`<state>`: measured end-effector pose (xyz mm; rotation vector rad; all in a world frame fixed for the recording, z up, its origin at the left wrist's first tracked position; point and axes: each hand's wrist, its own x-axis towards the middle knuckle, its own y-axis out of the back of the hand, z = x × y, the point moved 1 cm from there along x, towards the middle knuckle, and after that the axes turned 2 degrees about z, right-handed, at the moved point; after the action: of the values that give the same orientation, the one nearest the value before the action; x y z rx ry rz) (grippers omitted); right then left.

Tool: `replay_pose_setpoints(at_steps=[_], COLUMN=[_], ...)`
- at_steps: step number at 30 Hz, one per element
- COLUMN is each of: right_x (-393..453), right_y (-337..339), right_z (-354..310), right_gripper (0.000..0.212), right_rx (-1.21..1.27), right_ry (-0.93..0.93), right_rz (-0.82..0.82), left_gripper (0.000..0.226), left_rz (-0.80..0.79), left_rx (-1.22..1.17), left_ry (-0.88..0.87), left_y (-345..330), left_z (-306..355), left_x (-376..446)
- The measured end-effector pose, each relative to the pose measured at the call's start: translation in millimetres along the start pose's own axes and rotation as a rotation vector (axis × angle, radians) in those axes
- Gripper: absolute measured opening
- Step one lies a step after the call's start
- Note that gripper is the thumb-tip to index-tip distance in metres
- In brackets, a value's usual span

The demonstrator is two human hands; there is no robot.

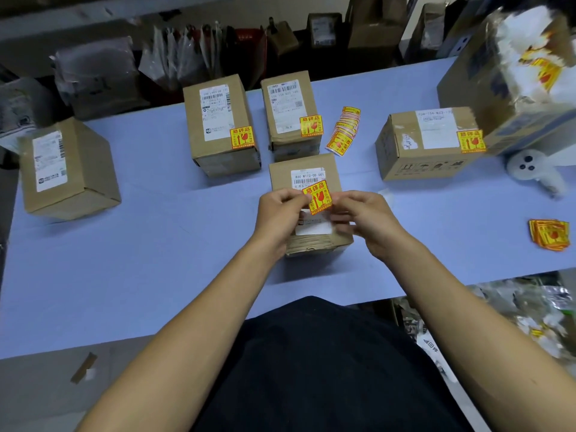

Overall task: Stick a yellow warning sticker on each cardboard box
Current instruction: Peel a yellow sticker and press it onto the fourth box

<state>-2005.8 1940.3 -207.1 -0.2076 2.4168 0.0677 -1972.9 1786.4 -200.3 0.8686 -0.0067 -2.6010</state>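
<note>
A yellow warning sticker is held between both hands just above a small cardboard box at the table's middle. My left hand pinches its left edge and my right hand pinches its right edge. Three boxes carry a yellow sticker: one at the back middle-left, one beside it, and one at the right. A box at the far left shows only a white label.
A fanned pile of loose stickers lies between the back boxes. Another sticker pile lies near the table's right edge. A large box with backing scraps stands at the back right, a white device below it. The blue table extends left.
</note>
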Motion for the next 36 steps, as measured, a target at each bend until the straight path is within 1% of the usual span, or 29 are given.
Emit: replay_pose_setpoints(at_steps=[1, 3, 4, 7, 9, 12, 16, 22, 25, 30, 36], right_x=[0.0, 0.6, 0.8, 0.3, 1.1, 0.6, -0.2, -1.2, -1.3, -1.8, -2.4], right_y=[3.1, 10.4, 13.7, 20.1, 23.4, 26.9, 31.5, 35.6, 36.5, 35.9, 35.7], right_z=[0.5, 2.1, 2.8, 4.9, 7.5, 15.0, 28.9, 37.9, 37.5, 35.5, 31.4], right_gripper=[0.011, 0.017, 0.017, 0.005, 0.009, 0.016, 0.013, 0.012, 0.013, 0.014, 0.014], right_rx=[-0.060, -0.095, -0.102, -0.119, -0.117, -0.186, -0.324, -0.392, -0.414, -0.428, -0.611], right_ry=[0.028, 0.064, 0.081, 0.108, 0.112, 0.089, 0.060, 0.067, 0.079, 0.087, 0.156], right_rz=[0.040, 0.088, 0.084, 0.028, 0.028, 0.039, 0.061, 0.091, 0.100, 0.109, 0.162], left_gripper=[0.014, 0.015, 0.015, 0.017, 0.014, 0.014, 0.015, 0.011, 0.011, 0.013, 0.019], left_rz=[-0.006, -0.017, -0.029, -0.083, -0.093, -0.077, -0.089, -0.052, -0.077, -0.093, -0.097], left_rx=[0.038, 0.069, 0.077, 0.119, 0.167, 0.360, 0.694, 0.970, 1.008, 0.999, 1.079], left_ry=[-0.034, -0.074, -0.088, -0.098, -0.075, -0.091, -0.221, -0.345, -0.394, -0.417, -0.465], left_y=[-2.4, -6.0, -7.4, -10.1, -10.4, -11.6, -17.6, -26.1, -27.4, -26.7, -32.9], left_z=[-1.1, -3.0, -3.7, -7.0, -11.2, -17.1, -18.3, -17.5, -18.5, -19.5, -16.6], left_x=[-0.7, -2.1, -2.8, -3.0, -1.7, 0.3, -1.0, -4.4, -4.7, 0.7, 5.1])
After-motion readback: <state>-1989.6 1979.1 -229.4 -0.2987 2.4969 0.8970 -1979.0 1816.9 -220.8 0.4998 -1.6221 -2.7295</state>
